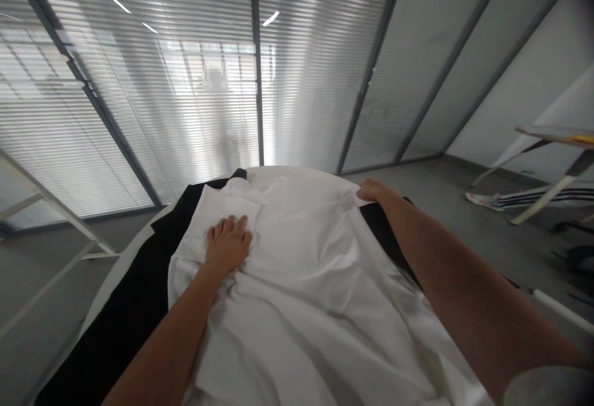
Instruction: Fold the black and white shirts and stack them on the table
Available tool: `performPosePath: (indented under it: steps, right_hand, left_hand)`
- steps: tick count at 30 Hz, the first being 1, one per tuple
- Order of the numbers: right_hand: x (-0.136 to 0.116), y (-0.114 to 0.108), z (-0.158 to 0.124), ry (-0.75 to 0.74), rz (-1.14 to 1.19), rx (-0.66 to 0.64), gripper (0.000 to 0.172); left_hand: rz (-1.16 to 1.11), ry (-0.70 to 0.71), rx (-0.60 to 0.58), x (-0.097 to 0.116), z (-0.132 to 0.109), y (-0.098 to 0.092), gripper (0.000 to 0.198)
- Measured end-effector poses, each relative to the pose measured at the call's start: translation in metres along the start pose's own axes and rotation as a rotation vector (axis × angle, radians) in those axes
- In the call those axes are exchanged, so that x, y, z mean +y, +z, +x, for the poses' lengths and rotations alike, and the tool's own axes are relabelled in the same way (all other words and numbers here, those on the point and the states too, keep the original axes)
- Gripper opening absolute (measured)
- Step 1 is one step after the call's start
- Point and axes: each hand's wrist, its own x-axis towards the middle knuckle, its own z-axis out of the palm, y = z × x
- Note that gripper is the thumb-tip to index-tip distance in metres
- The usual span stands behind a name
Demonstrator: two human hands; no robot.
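A white shirt lies spread and creased over a black garment, its collar at the far end. Both rest on a rounded white board. My left hand lies flat on the shirt's upper part, fingers slightly apart. At the far right edge of the shirt, my right hand touches the cloth near the shoulder. Its fingers are bunched there, and I cannot tell whether they pinch the fabric.
Glass partitions with slatted blinds stand beyond the board, above a grey floor. To the right, a person's leg in striped trousers extends behind a folding stand. A white metal frame stands at the left.
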Motion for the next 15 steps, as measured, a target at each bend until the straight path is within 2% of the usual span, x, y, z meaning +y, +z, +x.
performPosePath:
  steps: [3, 6, 11, 15]
  right_hand:
    - [-0.001, -0.010, -0.001, -0.052, 0.069, 0.011, 0.039]
    - [-0.002, -0.025, -0.006, -0.069, 0.184, 0.055, 0.047]
    - [-0.011, -0.045, -0.013, -0.068, 0.208, 0.097, 0.048]
    - [-0.038, -0.048, -0.022, -0.144, 0.149, 0.170, 0.047]
  left_hand:
    - [-0.006, -0.007, -0.002, 0.000, 0.000, 0.000, 0.053]
    - [-0.007, -0.006, 0.007, 0.000, 0.000, 0.001, 0.053]
    - [-0.008, -0.003, 0.011, 0.000, -0.001, 0.000, 0.053]
    - [-0.011, -0.001, 0.001, 0.000, -0.001, -0.002, 0.053]
